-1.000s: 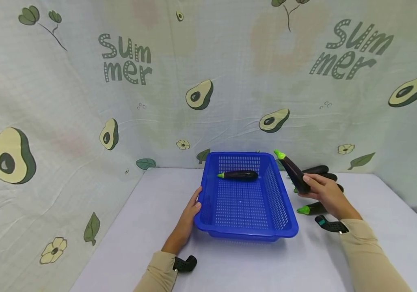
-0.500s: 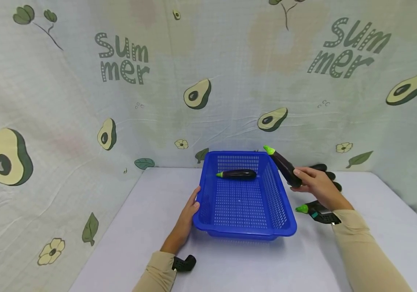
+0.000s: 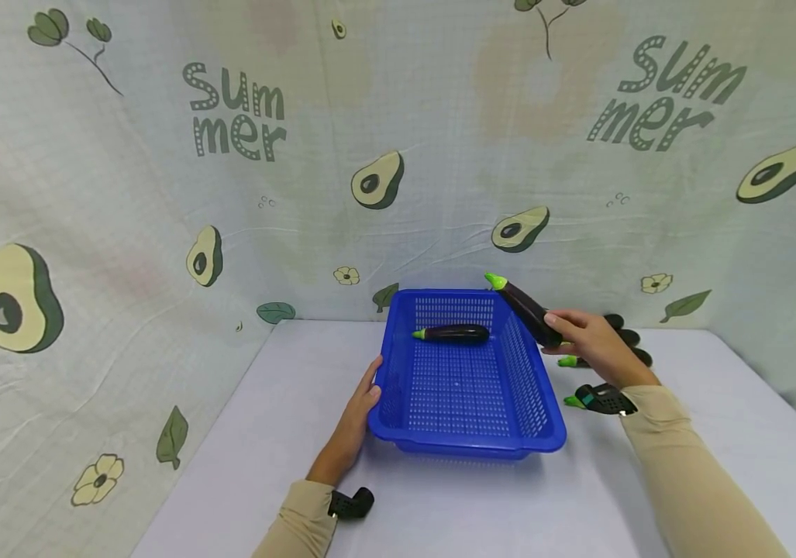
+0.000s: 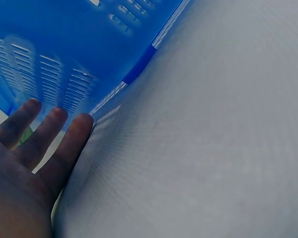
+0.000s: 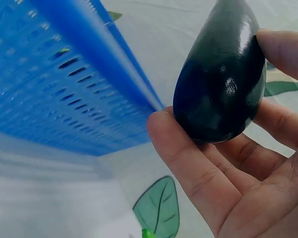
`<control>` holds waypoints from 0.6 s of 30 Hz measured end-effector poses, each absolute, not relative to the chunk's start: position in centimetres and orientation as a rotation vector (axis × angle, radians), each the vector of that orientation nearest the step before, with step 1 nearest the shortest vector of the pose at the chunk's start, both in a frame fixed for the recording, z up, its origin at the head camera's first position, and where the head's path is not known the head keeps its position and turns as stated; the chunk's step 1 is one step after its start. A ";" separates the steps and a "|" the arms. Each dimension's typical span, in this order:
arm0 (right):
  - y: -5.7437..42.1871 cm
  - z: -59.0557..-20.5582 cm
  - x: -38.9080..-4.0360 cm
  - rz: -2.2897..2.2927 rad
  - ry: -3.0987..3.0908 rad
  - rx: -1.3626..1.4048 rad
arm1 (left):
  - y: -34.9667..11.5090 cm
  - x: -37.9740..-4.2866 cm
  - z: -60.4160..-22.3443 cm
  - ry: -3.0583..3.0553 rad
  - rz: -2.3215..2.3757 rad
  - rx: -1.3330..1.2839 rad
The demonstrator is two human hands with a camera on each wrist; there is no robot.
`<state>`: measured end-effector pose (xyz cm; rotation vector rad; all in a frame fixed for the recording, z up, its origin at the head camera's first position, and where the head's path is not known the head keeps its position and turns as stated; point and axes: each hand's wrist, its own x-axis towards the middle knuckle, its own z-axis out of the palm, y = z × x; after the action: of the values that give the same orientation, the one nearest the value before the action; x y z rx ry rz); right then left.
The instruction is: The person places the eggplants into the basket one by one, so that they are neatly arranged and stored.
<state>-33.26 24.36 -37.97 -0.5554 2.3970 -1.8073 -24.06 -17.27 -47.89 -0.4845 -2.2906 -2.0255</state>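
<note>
My right hand (image 3: 596, 341) grips a dark purple eggplant (image 3: 526, 311) by its thick end, with thumb and fingers round it. The eggplant tilts over the right rim of a blue plastic basket (image 3: 467, 443), its green stem end pointing up and left. In the right wrist view, its glossy rounded bottom sits between thumb and fingers, beside the basket's slotted wall (image 5: 69, 84). A second eggplant (image 3: 455, 333) lies crosswise inside the basket near the back. My left hand (image 3: 354, 418) rests at the basket's left side; the left wrist view has its straight fingers (image 4: 72, 141) against the outer wall.
Several more eggplants (image 3: 640, 356) lie on the white tabletop (image 3: 439, 511) to the right of the basket, partly hidden behind my right hand. Another green stem (image 3: 573, 401) shows beside the right wrist's black camera band (image 3: 607, 399). A printed cloth (image 3: 432, 232) hangs behind the table.
My right hand has moved left with the eggplant, from beside the basket to over its right rim. The left hand and the basket have stayed in place.
</note>
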 end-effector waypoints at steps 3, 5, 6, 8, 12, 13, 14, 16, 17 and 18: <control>23.9 -37.4 -33.5 -1.776 2.404 -0.573 | -17.3 -24.1 -47.9 -2.296 -2.026 -0.494; 23.5 -37.0 -33.8 -1.773 2.388 -0.580 | -17.4 -24.1 -47.9 -2.300 -2.027 -0.502; 23.3 -36.9 -33.9 -1.778 2.377 -0.578 | -17.4 -24.1 -48.0 -2.300 -2.029 -0.510; 22.9 -36.6 -34.0 -1.786 2.365 -0.575 | -17.5 -24.1 -48.0 -2.296 -2.036 -0.533; 22.0 -36.5 -34.4 -1.809 2.346 -0.568 | -17.6 -24.1 -48.1 -2.282 -2.057 -0.591; 21.9 -36.5 -34.5 -1.810 2.343 -0.571 | -17.6 -24.0 -48.1 -2.281 -2.063 -0.600; 21.7 -36.5 -34.6 -1.808 2.341 -0.575 | -17.7 -24.0 -48.1 -2.288 -2.065 -0.597; 21.4 -36.6 -34.8 -1.799 2.338 -0.584 | -17.7 -23.9 -48.1 -2.294 -2.070 -0.591; 21.2 -36.6 -34.9 -1.790 2.341 -0.588 | -17.6 -23.8 -48.1 -2.296 -2.074 -0.580; 21.0 -36.6 -35.1 -1.785 2.341 -0.589 | -17.6 -23.8 -48.1 -2.291 -2.079 -0.576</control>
<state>-35.06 21.00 -36.57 -0.5895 2.3412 -1.7854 -23.77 -17.62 -48.08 -0.5764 -2.2914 -2.0790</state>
